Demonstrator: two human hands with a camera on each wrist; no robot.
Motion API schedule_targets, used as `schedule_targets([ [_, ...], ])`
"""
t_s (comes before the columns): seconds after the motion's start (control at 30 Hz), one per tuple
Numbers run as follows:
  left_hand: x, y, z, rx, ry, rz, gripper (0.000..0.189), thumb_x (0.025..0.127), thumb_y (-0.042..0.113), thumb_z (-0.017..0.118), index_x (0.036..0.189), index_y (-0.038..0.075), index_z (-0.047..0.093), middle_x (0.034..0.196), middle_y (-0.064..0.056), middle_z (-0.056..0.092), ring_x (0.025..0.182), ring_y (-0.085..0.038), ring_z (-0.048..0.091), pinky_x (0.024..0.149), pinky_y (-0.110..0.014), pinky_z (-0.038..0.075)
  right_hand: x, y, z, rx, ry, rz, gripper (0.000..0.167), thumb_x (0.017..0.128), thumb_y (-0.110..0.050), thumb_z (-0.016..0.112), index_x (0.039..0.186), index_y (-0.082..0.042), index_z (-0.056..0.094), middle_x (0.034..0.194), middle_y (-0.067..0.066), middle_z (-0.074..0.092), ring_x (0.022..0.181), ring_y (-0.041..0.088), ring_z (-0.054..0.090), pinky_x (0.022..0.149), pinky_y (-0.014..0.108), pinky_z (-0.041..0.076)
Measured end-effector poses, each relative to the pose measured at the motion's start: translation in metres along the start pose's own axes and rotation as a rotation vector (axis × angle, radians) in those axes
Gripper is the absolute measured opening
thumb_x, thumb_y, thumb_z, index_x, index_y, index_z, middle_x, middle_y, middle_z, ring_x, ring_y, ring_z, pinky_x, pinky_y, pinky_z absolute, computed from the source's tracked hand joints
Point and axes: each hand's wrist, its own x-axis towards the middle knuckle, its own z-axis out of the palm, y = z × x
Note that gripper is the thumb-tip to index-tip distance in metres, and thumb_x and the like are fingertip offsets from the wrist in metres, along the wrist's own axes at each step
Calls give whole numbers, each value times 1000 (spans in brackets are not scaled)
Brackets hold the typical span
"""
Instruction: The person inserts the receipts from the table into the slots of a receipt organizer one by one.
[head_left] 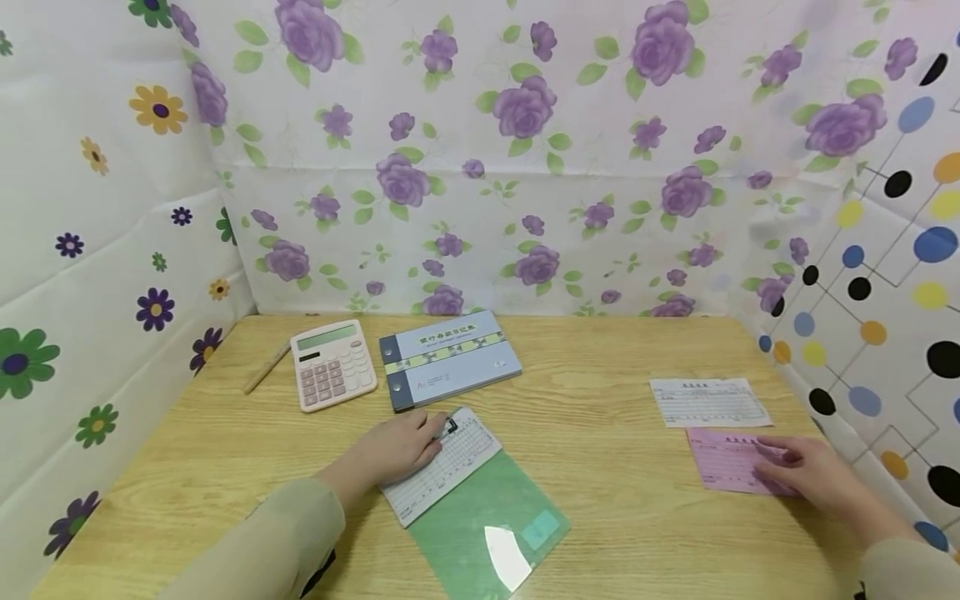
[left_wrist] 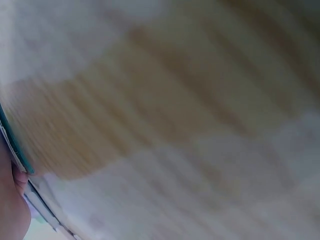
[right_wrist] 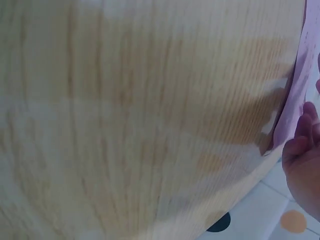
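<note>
In the head view my left hand [head_left: 405,447] rests on a white printed form pad [head_left: 447,477], its fingertips near the black binder clip [head_left: 450,427] at the pad's top. Beneath that pad lies a translucent green folder [head_left: 487,521]. Only a sliver of the left hand [left_wrist: 14,210] shows in the left wrist view. Over at the right, my right hand [head_left: 810,471] touches a pink printed slip [head_left: 727,462], its fingers extended with a gap to the thumb. The right wrist view shows the slip's edge [right_wrist: 295,107] beside the hand. A white printed slip [head_left: 708,402] lies just behind the pink one.
A blue account book [head_left: 453,367] lies behind the pad, with a pink and white calculator [head_left: 333,375] left of it and a tan pen [head_left: 267,367] beside that. Patterned cloth walls [head_left: 480,200] border the wooden table [head_left: 592,417] at the back and both sides.
</note>
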Motion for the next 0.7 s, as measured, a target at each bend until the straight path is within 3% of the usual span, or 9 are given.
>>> schedule_targets([
  [0.17, -1, 1, -1, 3, 0, -11, 48, 99, 36, 42, 140, 12, 41, 86, 3, 39, 69, -11, 38, 60, -27, 36, -2, 8, -4, -53, 16, 12, 83, 83, -61, 58, 131, 6, 48, 123, 45, 34, 109, 59, 36, 84, 68, 31],
  [0.37, 0, 3, -2, 7, 8, -10, 48, 99, 36, 41, 141, 11, 41, 85, 3, 39, 68, -11, 37, 60, -27, 36, -4, 22, -6, -131, 65, 4, 80, 83, -61, 57, 126, 6, 51, 116, 46, 39, 103, 60, 38, 81, 68, 32],
  [0.6, 0, 1, 2, 9, 5, -11, 48, 99, 37, 41, 140, 12, 41, 85, 3, 38, 67, -11, 37, 59, -26, 35, -7, 35, -10, -149, 31, 86, 86, 84, -65, 51, 128, 9, 46, 114, 49, 34, 103, 63, 30, 83, 72, 26],
  [0.7, 1, 0, 3, 8, 10, -10, 48, 99, 36, 41, 140, 12, 42, 85, 3, 38, 68, -10, 37, 59, -26, 36, -5, 40, -8, -186, 23, 70, 84, 86, -65, 49, 127, 8, 48, 113, 47, 40, 101, 63, 34, 82, 71, 29],
])
